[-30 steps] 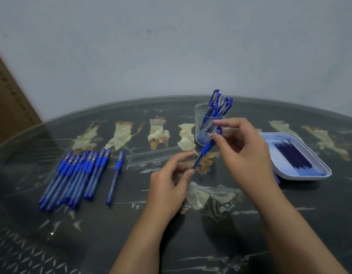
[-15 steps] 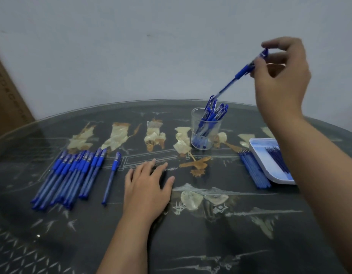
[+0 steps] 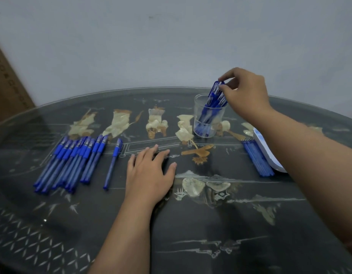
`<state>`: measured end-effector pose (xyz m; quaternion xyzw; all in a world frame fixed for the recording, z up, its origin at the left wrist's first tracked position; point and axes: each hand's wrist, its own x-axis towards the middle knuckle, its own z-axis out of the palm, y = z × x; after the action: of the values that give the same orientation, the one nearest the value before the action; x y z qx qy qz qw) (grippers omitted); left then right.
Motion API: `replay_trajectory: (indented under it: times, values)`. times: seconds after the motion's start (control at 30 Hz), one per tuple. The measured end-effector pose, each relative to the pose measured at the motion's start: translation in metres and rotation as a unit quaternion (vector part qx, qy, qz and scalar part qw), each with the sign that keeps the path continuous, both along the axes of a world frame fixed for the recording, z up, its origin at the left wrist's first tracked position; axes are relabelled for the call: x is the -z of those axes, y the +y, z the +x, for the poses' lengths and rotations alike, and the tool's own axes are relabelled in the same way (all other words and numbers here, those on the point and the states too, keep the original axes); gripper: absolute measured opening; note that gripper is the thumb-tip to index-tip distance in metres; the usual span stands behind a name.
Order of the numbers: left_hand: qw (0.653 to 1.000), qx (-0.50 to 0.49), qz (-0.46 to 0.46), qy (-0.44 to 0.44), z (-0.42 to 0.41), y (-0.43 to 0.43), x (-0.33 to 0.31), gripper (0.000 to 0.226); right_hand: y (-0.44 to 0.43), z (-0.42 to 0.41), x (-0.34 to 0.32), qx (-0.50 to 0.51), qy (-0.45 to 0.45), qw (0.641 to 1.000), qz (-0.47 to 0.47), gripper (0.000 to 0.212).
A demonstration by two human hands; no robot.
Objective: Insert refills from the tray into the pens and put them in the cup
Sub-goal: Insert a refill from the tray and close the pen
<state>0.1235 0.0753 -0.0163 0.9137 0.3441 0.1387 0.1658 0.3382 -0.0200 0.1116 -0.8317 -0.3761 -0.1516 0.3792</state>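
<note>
I watch the right hand [image 3: 248, 95] come down: half a second ago it held the pen [image 3: 214, 91] high in the air, and now the pen's lower end stands inside the cup [image 3: 220, 125] just below the hand, among the others already there. Thumb and fingertips still pinch its top. I judge this pen as good as delivered, with only the release left. The left hand [image 3: 149, 175] has stayed flat on the table [image 3: 191, 224], fingers straight, holding nothing. Just to its left lies a single pen [image 3: 112, 163], and beyond that the row of pens [image 3: 72, 161]. The tray [image 3: 271, 155] sits beneath the right forearm.
</note>
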Motion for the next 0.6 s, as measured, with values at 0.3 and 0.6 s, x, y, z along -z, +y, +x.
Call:
replay_trajectory:
  times: [0.3,0.6]
  values:
    - [1.000,-0.002,0.006,-0.007,0.001,0.001,0.002,0.051,0.007,0.008,0.009,-0.008,-0.062,0.994,-0.095,0.012]
    - [1.000,0.002,-0.007,-0.011,0.001,-0.001,0.001,0.049,-0.006,-0.002,0.009,0.013,-0.064,0.998,-0.018,0.023]
